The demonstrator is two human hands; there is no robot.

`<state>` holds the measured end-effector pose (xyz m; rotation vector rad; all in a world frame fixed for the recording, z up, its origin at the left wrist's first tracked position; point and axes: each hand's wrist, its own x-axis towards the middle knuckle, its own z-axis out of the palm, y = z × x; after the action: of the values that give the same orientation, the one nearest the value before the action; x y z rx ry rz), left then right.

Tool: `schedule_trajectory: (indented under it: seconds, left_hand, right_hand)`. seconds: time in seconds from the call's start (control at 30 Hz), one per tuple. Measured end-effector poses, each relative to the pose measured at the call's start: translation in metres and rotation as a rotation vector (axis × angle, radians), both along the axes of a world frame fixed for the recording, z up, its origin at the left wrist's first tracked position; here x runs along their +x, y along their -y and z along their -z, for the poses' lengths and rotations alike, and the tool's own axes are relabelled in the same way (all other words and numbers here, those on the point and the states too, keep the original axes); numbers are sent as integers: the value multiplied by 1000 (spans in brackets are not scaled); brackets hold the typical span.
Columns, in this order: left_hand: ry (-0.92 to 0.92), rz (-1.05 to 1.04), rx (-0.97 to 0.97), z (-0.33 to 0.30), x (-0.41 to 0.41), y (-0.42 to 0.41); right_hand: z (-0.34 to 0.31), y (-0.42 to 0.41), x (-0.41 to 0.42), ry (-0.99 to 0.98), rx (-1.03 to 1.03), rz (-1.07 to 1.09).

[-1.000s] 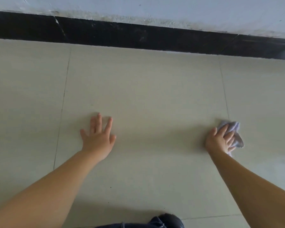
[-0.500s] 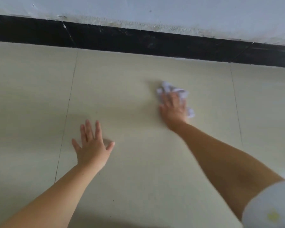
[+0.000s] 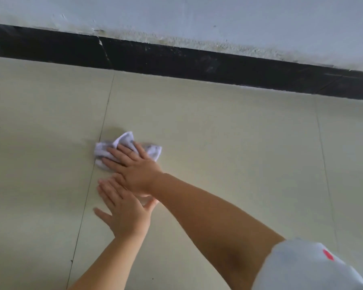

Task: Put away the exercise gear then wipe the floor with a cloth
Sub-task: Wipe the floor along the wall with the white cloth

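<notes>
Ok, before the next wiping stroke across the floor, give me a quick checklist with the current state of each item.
1. Cloth under the right hand: ok, straight fingers press it flat on the floor.
2. Left hand braced: ok, spread flat on the tile beside the right wrist.
3. Hands clear of each other: not ok, the right wrist crosses over the left fingertips.
4. Path toward the black baseboard: ok, nothing lies on the tile there.
5. Cloth spread out: not ok, it is bunched.
6. Exercise gear put away: cannot tell, none is in view.
</notes>
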<state>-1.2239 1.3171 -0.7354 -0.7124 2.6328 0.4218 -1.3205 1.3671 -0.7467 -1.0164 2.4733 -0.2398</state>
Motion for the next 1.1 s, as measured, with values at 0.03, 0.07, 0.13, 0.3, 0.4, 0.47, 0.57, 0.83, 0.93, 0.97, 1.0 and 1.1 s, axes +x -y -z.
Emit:
schedule_trajectory:
  seconds: [0.03, 0.07, 0.13, 0.3, 0.4, 0.47, 0.57, 0.83, 0.93, 0.97, 1.0, 1.1]
  left_hand:
    - [-6, -2, 2, -1, -1, 1]
    - [-22, 35, -3, -2, -3, 2]
    - [-52, 167, -14, -1, -8, 6]
    - [22, 692, 28, 2, -35, 22]
    - [193, 719, 85, 4, -42, 26]
    - [207, 724, 90, 8, -41, 28]
    - [236, 723, 92, 8, -41, 29]
    - [251, 730, -5, -3, -44, 24]
    - [250, 755, -43, -4, -43, 26]
    - [246, 757, -42, -4, -43, 26]
    - [237, 753, -29, -4, -43, 26]
    - [230, 743, -20, -2, -42, 27]
  right_hand:
    - [-2, -3, -13, -14, 13, -42]
    - [0, -15, -29, -51, 21, -27]
    - [8, -64, -68, -118, 69, 247]
    - [-12, -246, -77, -10, 220, 1111]
    - [-16, -313, -39, 38, 187, 1525]
    - [-1, -298, -38, -36, 165, 1756]
    - [8, -213, -58, -203, 135, 1626]
    - [0, -36, -92, -35, -9, 217]
    - [4, -93, -112, -79, 36, 437]
    - [4, -126, -111, -100, 69, 592]
    - [3, -164, -106, -104, 90, 745]
    - [-8, -286, -64, -11, 127, 1179]
